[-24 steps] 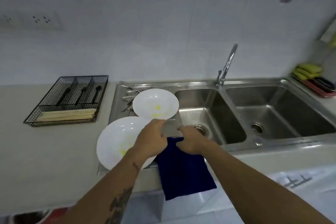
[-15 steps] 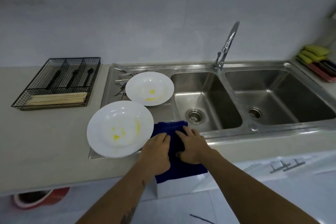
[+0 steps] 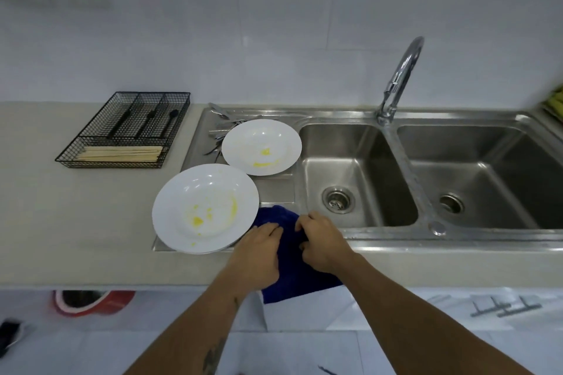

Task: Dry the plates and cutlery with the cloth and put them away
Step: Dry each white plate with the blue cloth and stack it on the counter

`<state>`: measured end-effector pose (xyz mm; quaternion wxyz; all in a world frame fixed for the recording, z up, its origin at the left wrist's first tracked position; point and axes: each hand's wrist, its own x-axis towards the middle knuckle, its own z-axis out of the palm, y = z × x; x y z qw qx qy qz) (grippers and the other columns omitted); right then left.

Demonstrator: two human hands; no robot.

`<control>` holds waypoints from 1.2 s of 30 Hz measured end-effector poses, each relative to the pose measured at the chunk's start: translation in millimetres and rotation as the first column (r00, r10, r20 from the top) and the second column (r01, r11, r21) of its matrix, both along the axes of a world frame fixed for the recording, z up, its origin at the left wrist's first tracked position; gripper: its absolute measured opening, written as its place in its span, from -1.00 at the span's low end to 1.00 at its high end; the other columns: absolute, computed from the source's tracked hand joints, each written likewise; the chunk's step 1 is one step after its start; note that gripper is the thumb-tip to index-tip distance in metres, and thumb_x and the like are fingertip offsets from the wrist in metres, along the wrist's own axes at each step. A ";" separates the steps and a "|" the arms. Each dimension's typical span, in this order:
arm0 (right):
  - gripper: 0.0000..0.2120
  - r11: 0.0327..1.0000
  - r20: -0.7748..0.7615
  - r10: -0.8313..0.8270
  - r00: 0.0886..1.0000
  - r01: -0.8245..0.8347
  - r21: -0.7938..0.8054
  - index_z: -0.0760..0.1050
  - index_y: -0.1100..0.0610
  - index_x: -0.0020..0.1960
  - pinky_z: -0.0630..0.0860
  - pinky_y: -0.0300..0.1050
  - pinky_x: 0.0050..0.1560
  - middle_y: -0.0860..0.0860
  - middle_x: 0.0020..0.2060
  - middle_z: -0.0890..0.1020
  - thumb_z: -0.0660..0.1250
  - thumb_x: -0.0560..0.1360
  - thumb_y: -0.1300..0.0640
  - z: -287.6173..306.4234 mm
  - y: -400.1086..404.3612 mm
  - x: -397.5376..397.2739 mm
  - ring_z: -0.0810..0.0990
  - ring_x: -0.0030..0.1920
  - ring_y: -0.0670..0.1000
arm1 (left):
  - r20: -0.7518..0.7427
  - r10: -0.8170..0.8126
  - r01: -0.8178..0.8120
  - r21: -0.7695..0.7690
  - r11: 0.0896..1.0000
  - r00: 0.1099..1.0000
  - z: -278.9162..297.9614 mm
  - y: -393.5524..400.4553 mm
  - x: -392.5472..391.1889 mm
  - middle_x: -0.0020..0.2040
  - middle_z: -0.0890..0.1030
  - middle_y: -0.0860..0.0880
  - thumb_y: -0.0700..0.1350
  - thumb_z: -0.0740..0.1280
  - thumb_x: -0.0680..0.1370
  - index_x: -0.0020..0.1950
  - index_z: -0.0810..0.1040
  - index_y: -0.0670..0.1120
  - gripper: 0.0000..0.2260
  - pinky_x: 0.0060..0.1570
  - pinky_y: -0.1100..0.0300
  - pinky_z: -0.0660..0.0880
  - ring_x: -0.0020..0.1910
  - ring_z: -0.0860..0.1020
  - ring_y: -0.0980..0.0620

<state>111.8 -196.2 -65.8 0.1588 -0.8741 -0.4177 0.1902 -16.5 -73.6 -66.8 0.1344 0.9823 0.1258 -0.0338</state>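
Plates: near plate (image 3: 205, 208) and far plate (image 3: 261, 146) on the drainboard (image 3: 275, 192), both yellow-smeared. Cloth (image 3: 292, 256) draped over the counter (image 3: 76, 222) edge; left hand (image 3: 259, 256) lies flat on it, right hand (image 3: 323, 240) pinches a fold. Best bunch the cloth, then lift the near plate. Cutlery (image 3: 221, 131) behind far plate. White tiled wall.

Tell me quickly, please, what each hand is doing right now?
Left hand: fingers fairly straight, resting on the blue cloth.
Right hand: fingers curled, gripping the same cloth.
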 end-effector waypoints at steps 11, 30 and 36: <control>-0.71 0.966 -0.072 -0.138 0.988 0.150 0.209 0.56 0.07 0.06 0.52 -0.05 0.20 -0.01 0.13 0.33 0.32 0.41 0.35 13.6 23.5 42.9 0.46 0.09 0.04 | 0.182 0.465 -0.414 -0.258 0.873 0.867 41.3 62.6 50.3 0.24 0.54 -0.06 -0.20 0.26 0.53 0.27 0.54 -0.10 -0.68 0.23 0.12 0.39 0.24 0.49 -0.08; -0.51 0.905 -0.306 -0.425 0.852 0.404 -0.134 0.34 0.01 0.20 0.59 0.05 0.05 0.01 -0.03 0.52 0.45 0.34 0.09 -0.7 82.0 93.1 0.58 -0.01 0.07 | -0.056 0.724 -0.698 -0.327 0.637 0.687 24.8 211.9 129.3 0.20 0.55 -0.21 -0.11 0.29 0.52 0.26 0.44 -0.21 -0.66 0.12 -0.02 0.49 0.17 0.54 -0.25; -0.60 0.933 -0.491 -0.332 0.806 0.357 -0.045 0.58 -0.10 0.00 0.61 -0.03 0.01 -0.08 -0.04 0.65 0.52 0.24 0.23 10.0 84.5 106.7 0.63 -0.01 0.01 | -0.143 0.758 -0.725 -0.447 0.524 0.636 19.3 221.8 144.6 -0.07 0.57 -0.13 -0.22 0.34 0.44 0.01 0.52 -0.19 -0.84 -0.07 0.05 0.56 -0.08 0.56 -0.16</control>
